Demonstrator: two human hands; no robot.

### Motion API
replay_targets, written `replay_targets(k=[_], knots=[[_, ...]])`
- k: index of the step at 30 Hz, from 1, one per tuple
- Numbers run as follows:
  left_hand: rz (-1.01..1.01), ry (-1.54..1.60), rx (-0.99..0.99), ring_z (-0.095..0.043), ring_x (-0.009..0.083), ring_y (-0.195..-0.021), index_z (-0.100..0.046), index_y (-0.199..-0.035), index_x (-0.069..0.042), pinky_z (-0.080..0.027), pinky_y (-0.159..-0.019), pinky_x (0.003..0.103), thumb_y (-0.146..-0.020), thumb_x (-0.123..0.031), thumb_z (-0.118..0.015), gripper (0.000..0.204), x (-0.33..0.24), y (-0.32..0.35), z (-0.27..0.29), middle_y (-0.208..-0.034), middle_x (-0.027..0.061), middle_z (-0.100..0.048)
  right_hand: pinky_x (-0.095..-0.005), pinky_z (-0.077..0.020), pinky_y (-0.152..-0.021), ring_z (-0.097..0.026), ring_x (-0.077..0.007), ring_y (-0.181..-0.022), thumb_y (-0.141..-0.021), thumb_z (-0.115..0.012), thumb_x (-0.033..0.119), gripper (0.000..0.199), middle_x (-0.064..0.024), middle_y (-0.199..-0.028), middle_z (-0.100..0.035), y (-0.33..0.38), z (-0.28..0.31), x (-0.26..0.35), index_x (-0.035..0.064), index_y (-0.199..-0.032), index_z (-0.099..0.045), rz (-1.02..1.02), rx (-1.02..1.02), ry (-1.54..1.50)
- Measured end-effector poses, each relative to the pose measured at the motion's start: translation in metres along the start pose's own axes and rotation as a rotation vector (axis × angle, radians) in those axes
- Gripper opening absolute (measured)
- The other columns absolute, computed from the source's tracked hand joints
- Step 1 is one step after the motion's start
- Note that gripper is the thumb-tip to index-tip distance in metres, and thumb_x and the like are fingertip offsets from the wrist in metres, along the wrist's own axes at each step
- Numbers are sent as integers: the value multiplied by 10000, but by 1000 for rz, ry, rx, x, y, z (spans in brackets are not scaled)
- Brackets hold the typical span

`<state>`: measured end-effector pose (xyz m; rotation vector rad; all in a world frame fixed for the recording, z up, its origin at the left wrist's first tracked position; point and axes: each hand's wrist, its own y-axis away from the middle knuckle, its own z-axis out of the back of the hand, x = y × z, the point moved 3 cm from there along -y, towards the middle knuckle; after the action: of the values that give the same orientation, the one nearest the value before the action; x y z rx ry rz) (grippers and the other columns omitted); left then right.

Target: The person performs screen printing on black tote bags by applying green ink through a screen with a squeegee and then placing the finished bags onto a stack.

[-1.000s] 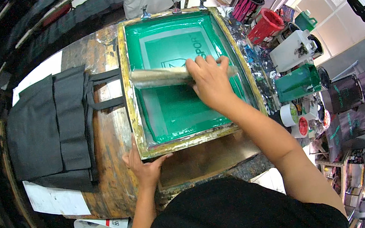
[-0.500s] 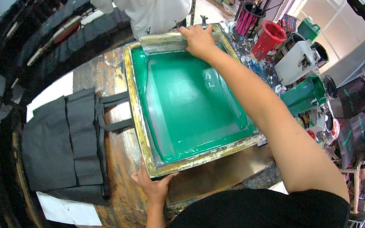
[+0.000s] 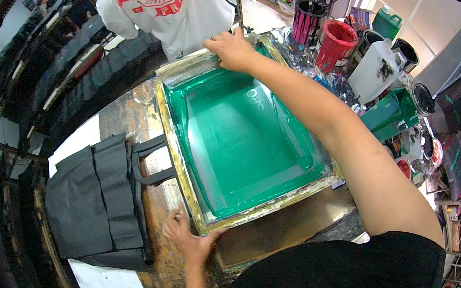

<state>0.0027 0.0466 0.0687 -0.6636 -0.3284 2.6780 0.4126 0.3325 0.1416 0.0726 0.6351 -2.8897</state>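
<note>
A wooden-framed printing screen (image 3: 178,152) with green mesh lies flat on a worn wooden table (image 3: 138,120). My right hand (image 3: 232,49) reaches to the screen's far edge and grips a long squeegee (image 3: 193,66) lying across it. My left hand (image 3: 186,237) presses flat on the near left corner of the frame, fingers spread. A stack of black cloth bags (image 3: 94,203) lies just left of the screen, handles pointing toward it.
A person in a white printed shirt (image 3: 170,4) stands beyond the table's far edge. To the right crowd a red bucket (image 3: 336,41), a white jug (image 3: 373,68), a green container (image 3: 387,114) and ink tubs. White paper (image 3: 104,281) lies under the bags.
My right hand has pushed the squeegee from the middle of the screen to its far edge. The left hand has stayed at the near left corner.
</note>
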Motion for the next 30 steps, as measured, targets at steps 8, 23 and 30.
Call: replay_targets(k=[8,23,30], knots=[[-379,72,-175,-590,392,-1199,-683,-1365,-8,-464,-1032,494,-886,-602,-780,769,-43,-219,5,-1248,213,-633,-469,-499,-872,-692,-318,-1036,-885,-724,150,333,-85,-1080,-712,2,-24,10,177,-1209,-653,48,-68,-21],[-500,-304,-212,-724,325,-817,-662,-860,-80,-576,-673,457,-940,-664,-661,590,-66,-332,-94,-884,98,-717,-463,-534,-839,-696,-304,-1036,-906,-667,133,293,-85,-1048,-697,58,-4,27,157,-1195,-626,90,-96,37],[-566,-277,-300,-679,268,-689,-612,-792,-100,-539,-614,396,-882,-654,-729,574,-80,-248,-77,-759,62,-636,-455,-506,-824,-668,-292,-986,-811,-850,246,438,-68,-1019,-651,131,33,63,152,-1150,-588,83,-85,27]])
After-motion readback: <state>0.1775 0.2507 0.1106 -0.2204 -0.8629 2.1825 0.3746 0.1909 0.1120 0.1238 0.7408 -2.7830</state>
